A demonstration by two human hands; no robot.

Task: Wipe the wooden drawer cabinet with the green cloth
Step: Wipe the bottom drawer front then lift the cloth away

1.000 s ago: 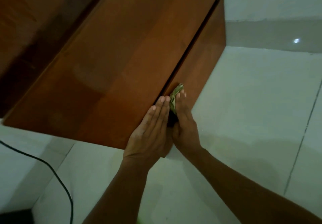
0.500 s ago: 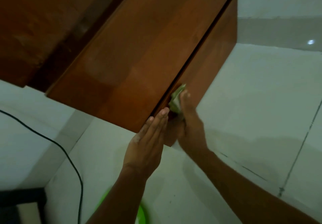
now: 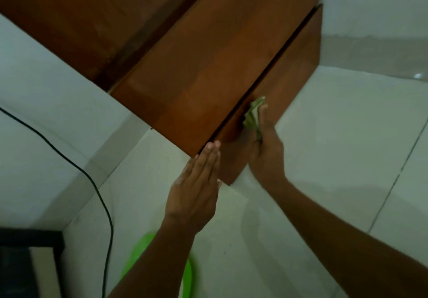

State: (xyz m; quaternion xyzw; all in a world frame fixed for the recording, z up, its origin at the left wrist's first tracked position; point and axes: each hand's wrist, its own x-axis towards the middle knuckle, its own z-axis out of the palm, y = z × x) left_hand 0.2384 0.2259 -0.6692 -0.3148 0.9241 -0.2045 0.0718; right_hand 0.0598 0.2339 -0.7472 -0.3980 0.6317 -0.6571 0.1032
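Note:
The wooden drawer cabinet [image 3: 208, 70] fills the upper middle of the head view, reddish brown, with a dark gap between two drawer fronts. My right hand [image 3: 266, 149] presses the crumpled green cloth [image 3: 253, 117] against the lower drawer front, just beside that gap. My left hand [image 3: 196, 188] lies flat with fingers together, its fingertips touching the near bottom corner of the upper drawer front. It holds nothing.
A black cable [image 3: 92, 181] runs down the white wall on the left. A bright green round object [image 3: 143, 256] lies on the pale tiled floor [image 3: 347, 158] under my left forearm. A dark framed object [image 3: 27, 265] sits at the bottom left.
The view has swung so the cabinet sits further up and right. My right hand with the cloth has stayed beside the gap while my left hand has slid down to the drawer's corner.

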